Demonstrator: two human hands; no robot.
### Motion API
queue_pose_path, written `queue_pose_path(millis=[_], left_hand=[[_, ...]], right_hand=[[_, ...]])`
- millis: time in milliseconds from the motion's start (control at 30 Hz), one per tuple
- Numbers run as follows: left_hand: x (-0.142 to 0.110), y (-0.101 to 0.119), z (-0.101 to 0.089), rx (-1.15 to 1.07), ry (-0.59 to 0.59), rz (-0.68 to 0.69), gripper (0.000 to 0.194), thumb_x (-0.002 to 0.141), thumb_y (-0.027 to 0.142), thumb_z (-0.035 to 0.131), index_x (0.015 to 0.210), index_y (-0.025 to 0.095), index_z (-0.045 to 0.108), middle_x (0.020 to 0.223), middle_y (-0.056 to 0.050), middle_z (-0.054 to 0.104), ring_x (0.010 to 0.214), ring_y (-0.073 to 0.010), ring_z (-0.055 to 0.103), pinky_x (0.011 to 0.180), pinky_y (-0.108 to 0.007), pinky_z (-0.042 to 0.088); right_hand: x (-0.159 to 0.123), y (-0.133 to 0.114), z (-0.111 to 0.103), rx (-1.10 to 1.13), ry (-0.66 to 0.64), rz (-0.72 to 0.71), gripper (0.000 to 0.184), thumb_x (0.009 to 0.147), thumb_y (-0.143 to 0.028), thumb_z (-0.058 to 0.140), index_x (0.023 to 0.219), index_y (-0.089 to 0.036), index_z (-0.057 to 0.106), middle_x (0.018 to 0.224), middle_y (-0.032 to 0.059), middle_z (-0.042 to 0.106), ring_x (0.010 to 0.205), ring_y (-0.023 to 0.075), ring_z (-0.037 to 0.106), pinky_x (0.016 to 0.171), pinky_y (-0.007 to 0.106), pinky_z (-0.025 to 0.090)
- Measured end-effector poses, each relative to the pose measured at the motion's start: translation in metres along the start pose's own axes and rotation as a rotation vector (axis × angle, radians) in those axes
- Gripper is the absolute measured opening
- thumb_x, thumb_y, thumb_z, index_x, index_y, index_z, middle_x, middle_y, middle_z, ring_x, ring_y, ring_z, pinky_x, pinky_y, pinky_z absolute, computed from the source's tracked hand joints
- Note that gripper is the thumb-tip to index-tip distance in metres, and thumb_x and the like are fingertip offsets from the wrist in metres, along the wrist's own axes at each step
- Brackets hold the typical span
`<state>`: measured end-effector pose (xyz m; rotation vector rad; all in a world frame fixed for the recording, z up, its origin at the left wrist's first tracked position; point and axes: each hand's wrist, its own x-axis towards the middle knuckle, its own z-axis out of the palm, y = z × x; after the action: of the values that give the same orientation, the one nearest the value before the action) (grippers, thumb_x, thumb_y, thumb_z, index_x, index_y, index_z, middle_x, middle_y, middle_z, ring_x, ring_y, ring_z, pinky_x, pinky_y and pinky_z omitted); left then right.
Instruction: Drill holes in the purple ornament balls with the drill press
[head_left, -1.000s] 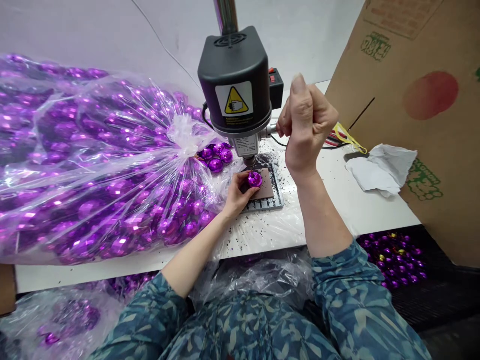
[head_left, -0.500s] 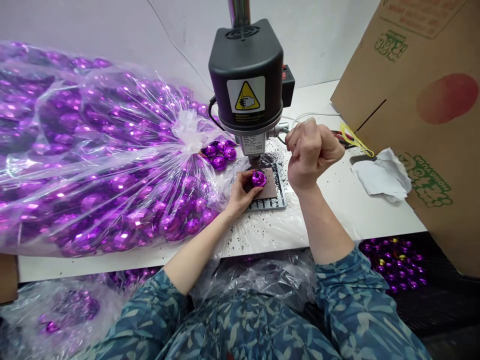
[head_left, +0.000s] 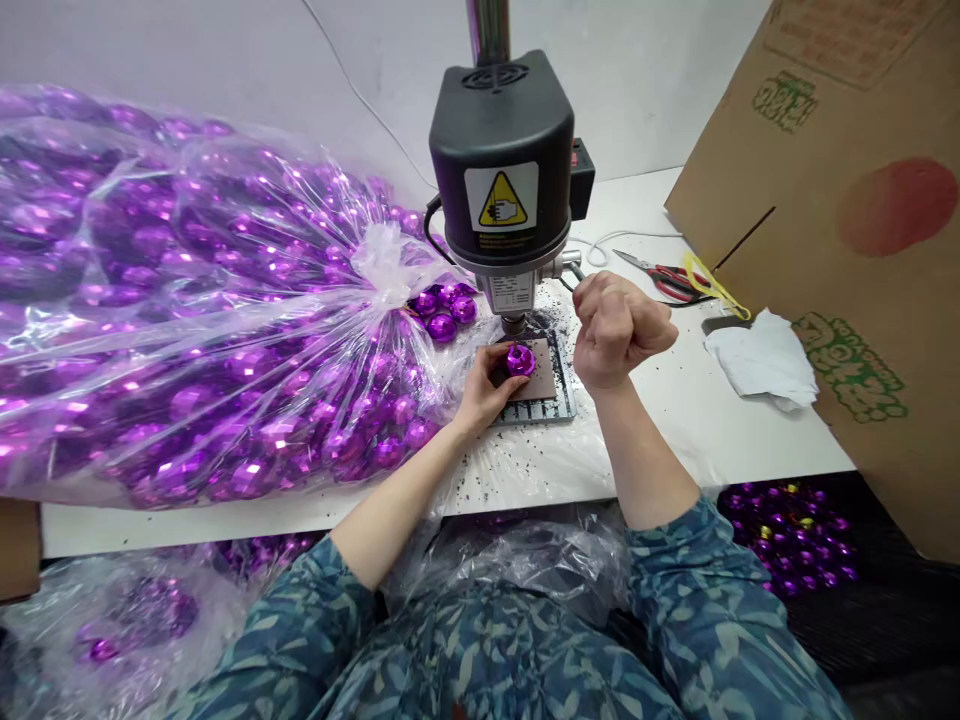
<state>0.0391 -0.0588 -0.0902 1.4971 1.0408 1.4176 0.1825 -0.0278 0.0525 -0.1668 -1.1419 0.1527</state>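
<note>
Between the thumb and fingers of my left hand (head_left: 487, 385) is a shiny purple bauble (head_left: 520, 359). It rests on a brown board (head_left: 541, 375) over the slotted metal base (head_left: 564, 400) of a small bench drill press (head_left: 502, 150). The chuck (head_left: 514, 325) sits just behind and above the bauble; whether a bit touches it I cannot tell. My right hand (head_left: 619, 325) is closed in a fist around the drill press's feed lever, whose grip is hidden by the fingers. Dark shavings lie around the base.
A large clear bag (head_left: 225, 330) of purple baubles fills the table's left side, with several loose baubles (head_left: 442, 327) by its knot. To the right are red-handled pliers (head_left: 671, 282), crumpled white paper (head_left: 761, 360) and a tall cardboard box (head_left: 840, 250). More baubles (head_left: 791, 540) sit below the table edge.
My right fist has swung the lever downward, from upright to lower beside the drill head. My left hand keeps the bauble on the board. The view has shifted slightly.
</note>
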Motion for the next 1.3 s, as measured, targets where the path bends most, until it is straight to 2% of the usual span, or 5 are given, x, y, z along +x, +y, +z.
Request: queue_pose_path(millis=[233,533,900,1167,1300], left_hand=[[0.001,-0.008,0.000,0.045,-0.017,0.066,0.053,0.082,0.039,0.084,0.122,0.023,0.053,0.135,-0.014,0.066,0.129,-0.0282,0.066,0.115,-0.053,0.052],[0.001,-0.008,0.001,0.063,-0.004,0.080,0.053,0.081,0.039,0.085,0.120,0.022,0.053,0.127,-0.014,0.068,0.122,-0.0277,0.069,0.111,-0.054,0.055],[-0.016,0.036,-0.010,0.148,0.103,-0.052,0.043,0.084,0.042,0.082,0.113,0.022,0.057,0.106,-0.007,0.071,0.093,-0.0189,0.071,0.080,-0.036,0.061],[-0.133,0.096,-0.027,0.513,-0.966,0.069,0.029,0.081,0.030,0.077,0.108,0.024,0.068,0.109,-0.008,0.072,0.096,-0.0272,0.070,0.082,-0.039,0.060],[-0.168,0.088,-0.030,0.721,-0.977,0.222,0.051,0.065,0.008,0.071,0.109,0.032,0.070,0.126,-0.004,0.073,0.107,-0.0282,0.071,0.092,-0.038,0.060]], right_hand=[[-0.007,-0.003,-0.003,-0.001,-0.013,-0.066,0.053,0.094,-0.024,0.055,0.052,-0.018,0.023,0.044,-0.0058,0.025,0.038,0.0061,0.028,0.042,0.028,0.031],[0.066,-0.002,0.036,-0.285,0.015,0.426,0.071,0.080,-0.088,0.044,0.054,-0.025,0.023,0.047,-0.0043,0.023,0.042,0.0088,0.023,0.042,0.035,0.024],[0.089,0.010,0.045,-0.182,-0.027,0.600,0.069,0.079,-0.089,0.045,0.053,-0.028,0.030,0.050,-0.0037,0.025,0.042,0.0098,0.025,0.041,0.035,0.025],[0.090,0.007,0.049,-0.188,-0.011,0.596,0.060,0.097,-0.063,0.044,0.053,-0.026,0.027,0.048,-0.0052,0.022,0.041,0.0080,0.026,0.040,0.033,0.024],[0.089,0.003,0.048,-0.172,-0.008,0.599,0.061,0.092,-0.068,0.051,0.052,-0.025,0.032,0.047,-0.0053,0.027,0.040,0.0076,0.027,0.038,0.032,0.021]])
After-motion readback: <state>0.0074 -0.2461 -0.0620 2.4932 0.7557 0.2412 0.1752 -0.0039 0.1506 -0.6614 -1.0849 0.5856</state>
